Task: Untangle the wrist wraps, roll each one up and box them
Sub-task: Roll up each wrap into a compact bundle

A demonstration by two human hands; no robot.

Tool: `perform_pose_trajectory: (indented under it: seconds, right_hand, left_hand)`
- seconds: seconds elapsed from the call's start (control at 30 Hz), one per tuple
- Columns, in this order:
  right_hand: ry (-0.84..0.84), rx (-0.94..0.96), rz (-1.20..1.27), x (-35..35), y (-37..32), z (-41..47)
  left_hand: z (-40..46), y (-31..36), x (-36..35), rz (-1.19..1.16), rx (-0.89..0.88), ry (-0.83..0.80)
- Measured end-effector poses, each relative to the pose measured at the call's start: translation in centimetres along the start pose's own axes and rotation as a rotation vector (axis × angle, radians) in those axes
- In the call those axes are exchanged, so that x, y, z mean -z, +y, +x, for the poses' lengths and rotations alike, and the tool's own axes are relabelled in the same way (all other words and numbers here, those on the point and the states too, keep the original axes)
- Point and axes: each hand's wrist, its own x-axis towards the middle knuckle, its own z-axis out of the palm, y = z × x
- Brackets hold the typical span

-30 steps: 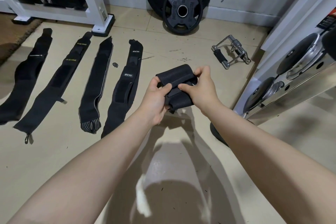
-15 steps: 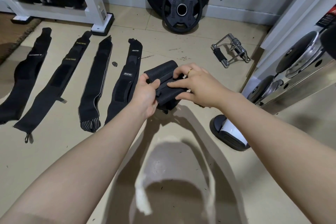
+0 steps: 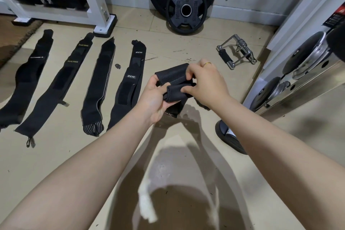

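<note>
Shifted rightward since earlier: right hand (image 3: 207, 82) pinched the textured black fabric wrist wrap (image 3: 174, 84), half rolled above the floor; left hand (image 3: 152, 99) gripped its rolled end. Lay flat alongside: four long black straps (image 3: 127, 87).

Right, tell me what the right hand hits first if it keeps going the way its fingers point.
The right hand points left; past the black wrap it pinches, it would probably meet the left hand first.

Four wrist wraps (image 3: 97, 87) side by side on the floor (image 3: 56, 155) (left), cable handle (image 3: 235, 51) far right
</note>
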Motion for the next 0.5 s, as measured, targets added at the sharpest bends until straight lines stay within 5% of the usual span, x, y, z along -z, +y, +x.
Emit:
perform_pose_trajectory:
  seconds: [0.1, 0.27, 0.4, 0.5]
  right_hand:
    - [0.078, 0.333, -0.064, -0.8, -0.5, -0.6]
    - [-0.022, 0.565, -0.268, -1.0, 0.4, -1.0]
    - [0.077, 0.62, -0.385, -1.3, 1.0, -0.7]
    - [-0.071, 0.594, -0.32, -0.2, 0.4, -0.3]
  left_hand:
    - [0.0, -0.1, -0.4, -0.12, 0.031, 0.049]
    - [0.0, 0.3, 0.2, -0.174, 0.058, 0.097]
    - [-0.4, 0.8, 0.2, -0.153, 0.096, 0.062]
    - [-0.9, 0.8, 0.4, -0.104, 0.111, 0.044]
